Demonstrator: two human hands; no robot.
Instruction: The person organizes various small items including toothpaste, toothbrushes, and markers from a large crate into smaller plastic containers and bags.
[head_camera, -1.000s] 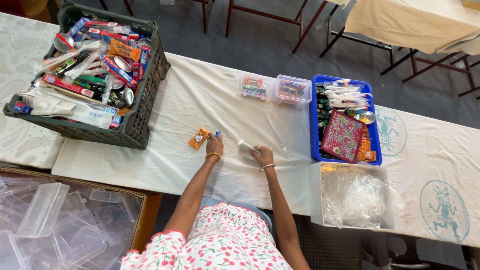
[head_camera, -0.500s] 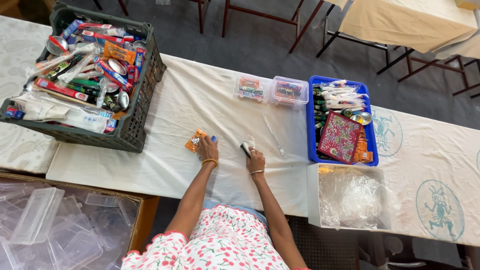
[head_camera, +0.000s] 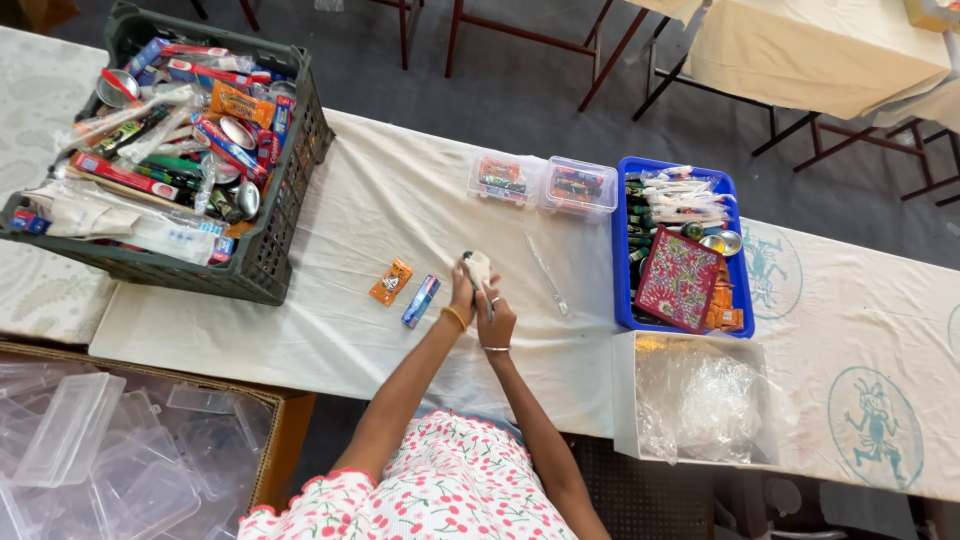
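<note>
I pinch a small pale item (head_camera: 477, 267) between both hands, left hand (head_camera: 462, 297) and right hand (head_camera: 496, 318) pressed close, just right of the blue packet (head_camera: 421, 301). To work it well, I'd judge I should steady it low over the cloth (head_camera: 380, 200), fingers near its ends.

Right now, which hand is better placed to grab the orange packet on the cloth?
Left, probably. The left hand is on the same side as the orange packet and the blue packet. The right hand sits farther off and would have to cross over. Both hands are on a small pale object.
</note>
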